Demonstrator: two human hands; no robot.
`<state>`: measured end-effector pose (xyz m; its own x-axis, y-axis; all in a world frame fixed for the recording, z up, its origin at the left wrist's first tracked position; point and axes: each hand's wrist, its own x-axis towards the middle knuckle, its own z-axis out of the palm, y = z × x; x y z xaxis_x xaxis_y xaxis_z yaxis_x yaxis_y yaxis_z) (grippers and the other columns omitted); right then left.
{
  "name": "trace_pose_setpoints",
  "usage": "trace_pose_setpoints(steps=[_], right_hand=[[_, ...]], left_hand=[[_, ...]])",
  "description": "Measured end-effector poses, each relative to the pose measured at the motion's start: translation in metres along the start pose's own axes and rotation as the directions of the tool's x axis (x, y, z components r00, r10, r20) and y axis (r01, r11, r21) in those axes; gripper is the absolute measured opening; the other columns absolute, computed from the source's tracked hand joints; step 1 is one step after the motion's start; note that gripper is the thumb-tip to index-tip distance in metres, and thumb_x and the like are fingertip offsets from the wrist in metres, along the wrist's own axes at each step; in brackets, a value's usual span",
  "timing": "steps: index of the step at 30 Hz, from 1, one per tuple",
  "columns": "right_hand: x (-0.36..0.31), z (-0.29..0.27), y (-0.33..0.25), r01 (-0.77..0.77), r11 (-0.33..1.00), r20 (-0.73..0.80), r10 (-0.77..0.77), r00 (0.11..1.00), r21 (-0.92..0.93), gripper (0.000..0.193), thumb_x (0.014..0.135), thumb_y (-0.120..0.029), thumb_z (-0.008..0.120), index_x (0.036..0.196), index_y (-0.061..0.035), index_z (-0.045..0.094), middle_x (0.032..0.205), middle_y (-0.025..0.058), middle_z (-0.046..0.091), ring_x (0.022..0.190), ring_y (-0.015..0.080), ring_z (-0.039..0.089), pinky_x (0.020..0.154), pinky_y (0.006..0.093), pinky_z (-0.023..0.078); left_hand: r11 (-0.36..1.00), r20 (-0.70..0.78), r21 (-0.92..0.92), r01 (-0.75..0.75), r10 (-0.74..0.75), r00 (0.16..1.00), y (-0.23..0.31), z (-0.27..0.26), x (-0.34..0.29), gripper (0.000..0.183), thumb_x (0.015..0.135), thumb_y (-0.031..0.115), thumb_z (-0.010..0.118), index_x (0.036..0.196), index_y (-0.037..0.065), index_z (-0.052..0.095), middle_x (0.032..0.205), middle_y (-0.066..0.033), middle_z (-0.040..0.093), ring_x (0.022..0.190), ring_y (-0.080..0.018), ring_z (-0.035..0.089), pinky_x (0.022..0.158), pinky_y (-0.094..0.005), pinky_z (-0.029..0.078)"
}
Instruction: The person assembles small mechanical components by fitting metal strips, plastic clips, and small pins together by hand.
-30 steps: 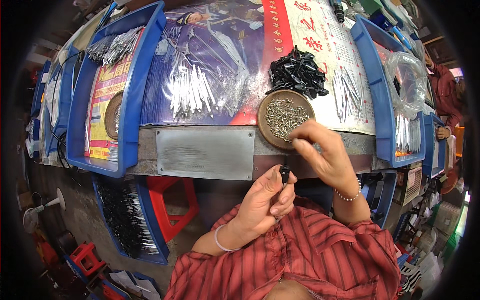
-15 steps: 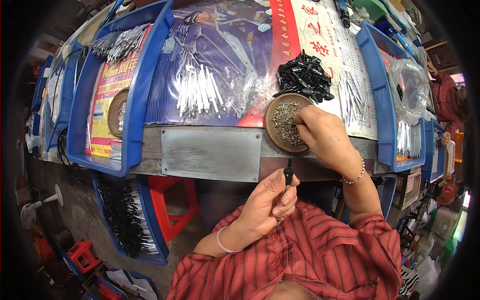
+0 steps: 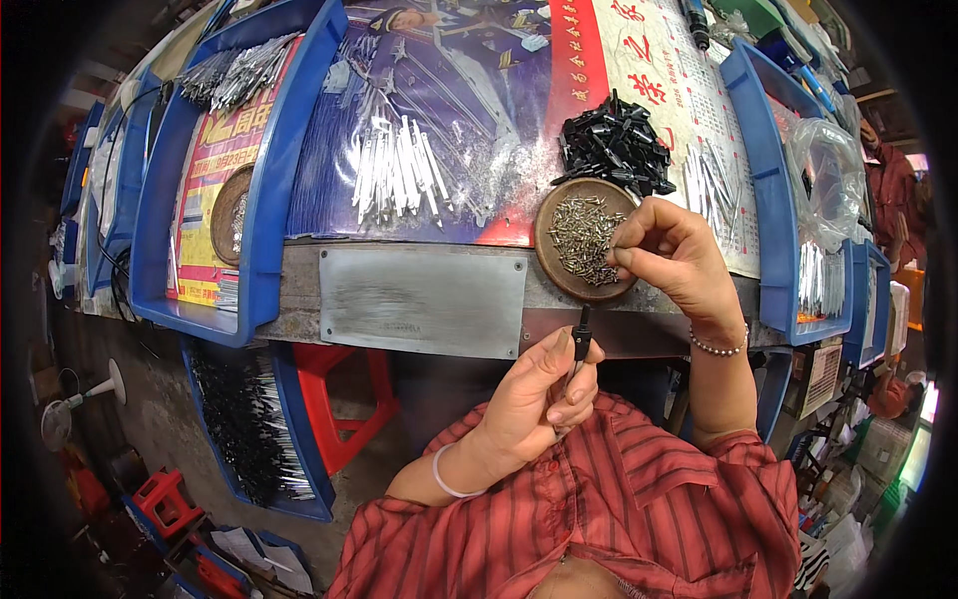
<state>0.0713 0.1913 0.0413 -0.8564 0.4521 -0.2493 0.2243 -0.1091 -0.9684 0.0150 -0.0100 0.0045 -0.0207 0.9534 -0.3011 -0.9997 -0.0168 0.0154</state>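
Note:
My left hand (image 3: 549, 384) is closed around a slim part with a black end piece (image 3: 582, 332). The black end points up toward the table edge; a bit of metal shows beneath it between the fingers, and the rest is hidden. Thumb and fingertips of my right hand (image 3: 671, 255) are pinched together over the right rim of a round brown bowl (image 3: 544, 262). What they hold, if anything, is too small to make out. Inside the bowl lie many small brass and silver pin-like pieces (image 3: 584, 235). Behind it is a heap of black plastic pieces (image 3: 617, 145).
Flat silver strips (image 3: 397, 170) lie on the poster-covered table, with more (image 3: 711, 190) at the right. Blue trays (image 3: 261, 250) (image 3: 773, 215) flank the work area. A metal plate (image 3: 421, 301) is screwed to the table's front edge. Below left are a blue bin (image 3: 324, 469) and red stool (image 3: 324, 439).
My right hand has drawn back from among the small pieces to the bowl's right rim, fingertips pinched. The left hand, with the black-ended part, has risen slightly toward the bowl.

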Motion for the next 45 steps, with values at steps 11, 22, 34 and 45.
trace_pose_setpoints(steps=[11, 22, 34, 45], right_hand=[[0.002, -0.004, 0.009, -0.045, 0.998, -0.026, 0.047, 0.999, 0.054, 0.014, 0.082, -0.004, 0.061, 0.095, 0.0022, 0.059, 0.083, 0.0035, 0.062, 0.072, 0.0070, 0.057, 0.065, 0.0206, 0.047], [0.014, 0.013, 0.011, 0.188, 0.296, 0.091, -0.313, 0.945, -0.936, 0.007, 0.075, -0.007, 0.057, 0.080, -0.0012, 0.055, 0.078, 0.0152, 0.055, 0.074, 0.0346, 0.055, 0.065, 0.0421, 0.044], [0.017, 0.002, 0.015, 0.278, 0.454, 0.022, -0.492, 0.870, -0.846, 0.007, 0.076, -0.007, 0.058, 0.077, -0.0020, 0.053, 0.077, 0.0140, 0.056, 0.075, 0.0329, 0.057, 0.065, 0.0410, 0.048], [-0.004, -0.001, 0.017, 0.378, 0.685, -0.035, -0.507, 0.861, -0.623, 0.013, 0.076, -0.008, 0.063, 0.086, -0.0017, 0.059, 0.080, 0.0138, 0.061, 0.076, 0.0322, 0.060, 0.067, 0.0379, 0.048]], left_hand=[[1.000, 0.004, -0.003, 0.011, -0.011, 1.000, -0.003, 0.000, 0.004, 0.032, 0.096, 0.034, 0.042, 0.103, 0.006, 0.057, 0.060, 0.0008, 0.044, 0.043, -0.0048, 0.031, 0.042, -0.0193, 0.025], [0.999, 0.038, -0.005, 0.039, -0.039, 0.999, -0.004, -0.004, 0.006, 0.030, 0.096, 0.031, 0.043, 0.105, 0.005, 0.056, 0.062, -0.0008, 0.046, 0.044, -0.0052, 0.032, 0.042, -0.0196, 0.025], [1.000, -0.049, -0.009, -0.007, 0.006, 0.999, 0.000, 0.004, 0.006, 0.027, 0.095, 0.029, 0.044, 0.096, 0.003, 0.052, 0.056, -0.0010, 0.042, 0.039, -0.0057, 0.029, 0.039, -0.0209, 0.022], [1.000, -0.032, -0.011, -0.017, 0.016, 0.999, -0.012, 0.003, 0.001, 0.029, 0.097, 0.032, 0.040, 0.096, 0.003, 0.046, 0.057, -0.0007, 0.040, 0.036, -0.0053, 0.030, 0.036, -0.0199, 0.024]])
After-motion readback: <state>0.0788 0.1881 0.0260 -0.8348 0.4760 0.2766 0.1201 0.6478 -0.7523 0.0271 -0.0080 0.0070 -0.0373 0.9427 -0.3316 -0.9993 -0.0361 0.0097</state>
